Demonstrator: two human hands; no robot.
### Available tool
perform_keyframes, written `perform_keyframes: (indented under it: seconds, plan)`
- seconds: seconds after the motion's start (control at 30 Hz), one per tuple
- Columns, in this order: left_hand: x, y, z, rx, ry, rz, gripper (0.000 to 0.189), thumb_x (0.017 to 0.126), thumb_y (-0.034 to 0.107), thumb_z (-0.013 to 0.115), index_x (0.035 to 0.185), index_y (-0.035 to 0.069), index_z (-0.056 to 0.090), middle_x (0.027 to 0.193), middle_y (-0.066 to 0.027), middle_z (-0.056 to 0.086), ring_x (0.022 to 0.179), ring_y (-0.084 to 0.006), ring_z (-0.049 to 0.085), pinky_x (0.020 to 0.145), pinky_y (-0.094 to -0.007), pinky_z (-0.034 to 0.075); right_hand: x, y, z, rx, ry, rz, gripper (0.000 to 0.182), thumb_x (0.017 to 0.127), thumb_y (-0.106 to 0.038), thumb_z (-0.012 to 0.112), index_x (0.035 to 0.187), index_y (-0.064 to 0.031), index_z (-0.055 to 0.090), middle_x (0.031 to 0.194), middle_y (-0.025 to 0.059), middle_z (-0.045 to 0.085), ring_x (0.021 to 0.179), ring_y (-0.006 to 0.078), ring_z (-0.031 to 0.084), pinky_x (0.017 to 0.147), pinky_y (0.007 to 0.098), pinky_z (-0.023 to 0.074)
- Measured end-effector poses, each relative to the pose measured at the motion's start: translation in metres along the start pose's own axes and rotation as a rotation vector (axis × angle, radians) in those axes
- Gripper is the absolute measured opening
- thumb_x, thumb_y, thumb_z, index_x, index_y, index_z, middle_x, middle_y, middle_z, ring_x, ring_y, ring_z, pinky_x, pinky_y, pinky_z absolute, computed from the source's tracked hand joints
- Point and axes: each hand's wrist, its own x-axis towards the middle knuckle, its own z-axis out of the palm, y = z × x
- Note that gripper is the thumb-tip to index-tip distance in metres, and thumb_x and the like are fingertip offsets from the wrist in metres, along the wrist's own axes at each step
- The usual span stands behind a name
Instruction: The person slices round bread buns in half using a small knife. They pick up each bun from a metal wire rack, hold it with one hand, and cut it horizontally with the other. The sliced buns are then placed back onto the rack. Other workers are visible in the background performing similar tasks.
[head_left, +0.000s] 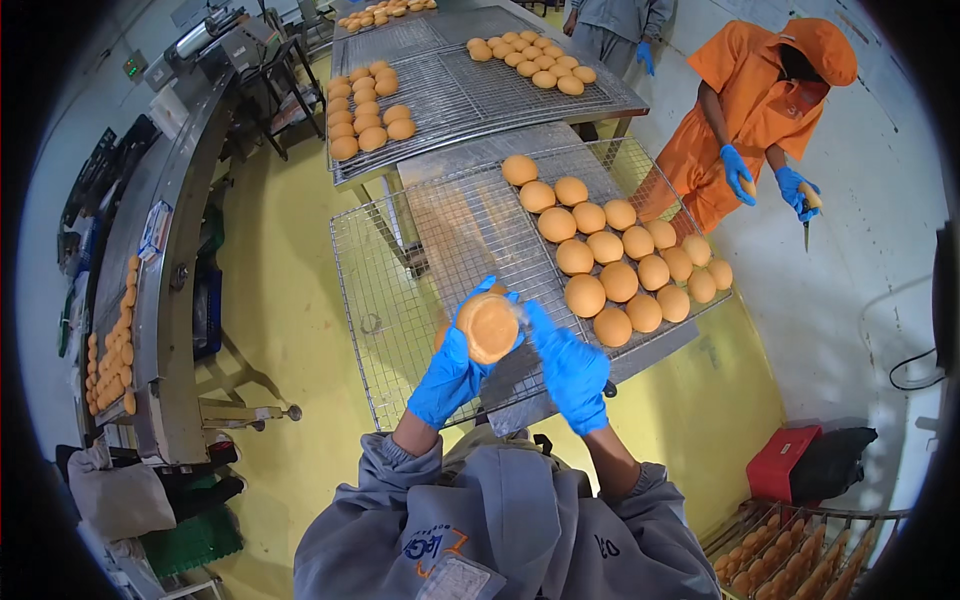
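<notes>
My left hand (456, 367), in a blue glove, holds a round baked bun (489, 328) with its paler flat face turned up. At the bun's right edge is my gloved right hand (568, 361), fingers bent; a small blurred thing shows at its fingertips, and I cannot tell what it is. Part of another bun shows behind the left hand. Below both hands lies a wire cooling rack (390, 300), with rows of golden round buns (619, 282) on its right half. A metal sheet (442, 180) is under the rack.
Beyond stands a steel table (480, 142) with racks of more buns (367, 109). At right a co-worker in orange (757, 120) holds bun pieces and a knife (806, 234); another person (619, 30) stands behind. A steel counter (169, 300) runs along the left. A bun-filled rack (795, 551) is lower right.
</notes>
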Motion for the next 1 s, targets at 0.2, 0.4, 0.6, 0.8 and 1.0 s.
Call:
perform_keyframes:
  seconds: [0.2,0.4,0.6,0.8,1.0]
  plan:
    - [0.017,-0.011,-0.023,-0.213,0.175,-0.084,0.074,0.094,0.054,0.051,0.149,0.011,0.027,0.148,-0.0126,0.038,0.132,-0.0272,0.043,0.109,-0.0391,0.041,-0.037,0.004,0.003,-0.124,-0.387,0.092,0.057,0.084,-0.012,0.061,0.139,-0.0228,0.050,0.065,0.0015,0.057,0.056,0.0182,0.059,0.047,0.0345,0.0454]
    - [0.054,-0.030,-0.118,1.187,0.439,0.309,0.054,0.090,0.025,0.067,0.138,0.010,0.047,0.134,-0.0131,0.048,0.124,-0.0295,0.045,0.107,-0.0378,0.036,-0.095,0.040,0.007,0.719,-0.196,0.978,0.030,0.092,-0.008,0.063,0.121,-0.0088,0.067,0.112,0.0044,0.071,0.088,0.0062,0.063,0.077,0.0233,0.0499]
    - [0.064,-0.049,-0.118,1.291,0.410,0.267,0.065,0.078,0.024,0.079,0.136,0.015,0.051,0.136,-0.0215,0.043,0.123,-0.0351,0.044,0.105,-0.0416,0.038,-0.116,0.077,-0.005,0.818,-0.002,1.184,0.035,0.090,0.002,0.059,0.124,-0.0034,0.064,0.109,0.0012,0.069,0.086,0.0041,0.055,0.076,0.0200,0.0475]
    - [0.086,-0.070,-0.064,1.689,0.281,0.154,0.065,0.079,0.031,0.076,0.138,0.018,0.050,0.139,-0.0242,0.040,0.124,-0.0424,0.042,0.104,-0.0465,0.038,-0.090,0.119,-0.031,0.791,-0.019,1.024,0.034,0.091,-0.001,0.059,0.125,-0.0035,0.064,0.102,0.0006,0.068,0.079,0.0054,0.054,0.073,0.0222,0.0480]
    - [0.115,-0.071,-0.064,1.861,0.543,-0.248,0.060,0.081,0.038,0.072,0.135,0.021,0.053,0.141,-0.0161,0.046,0.130,-0.0373,0.042,0.110,-0.0598,0.023,-0.089,0.180,-0.075,0.719,0.065,1.021,0.033,0.092,-0.003,0.058,0.125,-0.0039,0.064,0.077,-0.0029,0.060,0.062,0.0028,0.044,0.056,0.0199,0.0375]
